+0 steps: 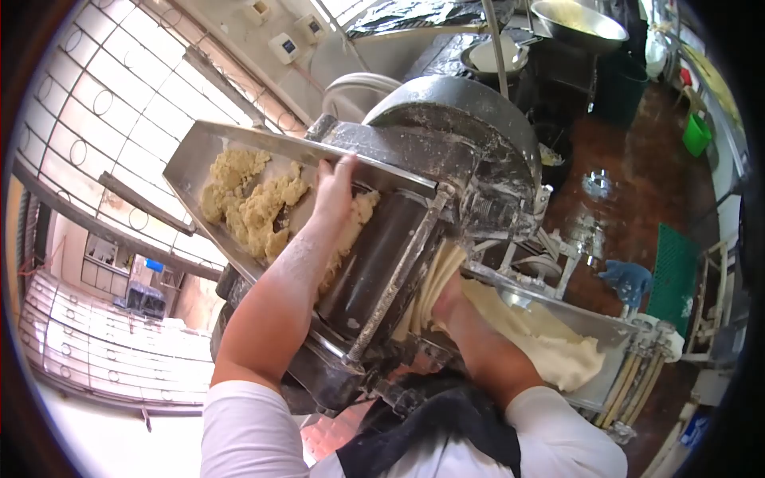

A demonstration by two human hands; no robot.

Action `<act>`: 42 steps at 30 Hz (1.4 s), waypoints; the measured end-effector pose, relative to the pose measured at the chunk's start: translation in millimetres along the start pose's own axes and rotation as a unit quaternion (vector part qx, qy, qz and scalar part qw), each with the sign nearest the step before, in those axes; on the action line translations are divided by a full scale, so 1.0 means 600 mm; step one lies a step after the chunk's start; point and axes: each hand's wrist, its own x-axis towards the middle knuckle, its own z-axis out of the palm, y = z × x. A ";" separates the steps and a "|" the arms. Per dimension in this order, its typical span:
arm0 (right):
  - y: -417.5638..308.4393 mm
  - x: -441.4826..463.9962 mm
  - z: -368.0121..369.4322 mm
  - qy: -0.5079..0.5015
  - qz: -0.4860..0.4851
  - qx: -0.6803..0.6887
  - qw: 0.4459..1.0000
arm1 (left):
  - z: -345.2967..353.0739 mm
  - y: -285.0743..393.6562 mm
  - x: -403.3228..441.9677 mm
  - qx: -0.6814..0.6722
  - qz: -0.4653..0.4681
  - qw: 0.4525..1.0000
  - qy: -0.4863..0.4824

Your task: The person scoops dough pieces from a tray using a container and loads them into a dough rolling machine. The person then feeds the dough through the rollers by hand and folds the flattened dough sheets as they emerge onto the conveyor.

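Note:
A dough roller machine stands before me, its dark roller (pixel 370 255) beneath a metal feed tray (pixel 191 163). Lumps of crumbly yellow dough (pixel 259 211) lie in the tray and along the roller. My left hand (pixel 335 191) reaches over the dough, its fingers closed at the tray's far rim. Below the roller, my right hand (pixel 449 301) is at a folded sheet of dough (pixel 434 279) that hangs from the machine; the fingers are mostly hidden behind the folds but appear closed on it. More flattened dough (pixel 550 338) lies on a metal tray to the right.
A large round guard (pixel 462 111) covers the machine's far side. Exposed pulleys (pixel 538 267) sit right of it. Metal bowls (pixel 580 24) stand at the back. A green mat (pixel 673 275) and blue item (pixel 627 280) are at right. Barred windows (pixel 103 95) line the left.

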 end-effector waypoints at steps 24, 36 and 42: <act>-0.126 -0.182 -0.095 -0.067 -0.013 0.020 0.997 | -0.145 0.068 -0.042 0.509 -0.036 0.858 -0.063; -0.204 -0.266 -0.208 -0.006 -0.064 -0.048 0.997 | -0.137 0.081 -0.063 0.344 -0.052 0.930 -0.115; -0.218 -0.327 -0.320 0.179 -0.084 -0.025 0.980 | -0.143 0.062 -0.060 0.223 -0.030 0.968 -0.110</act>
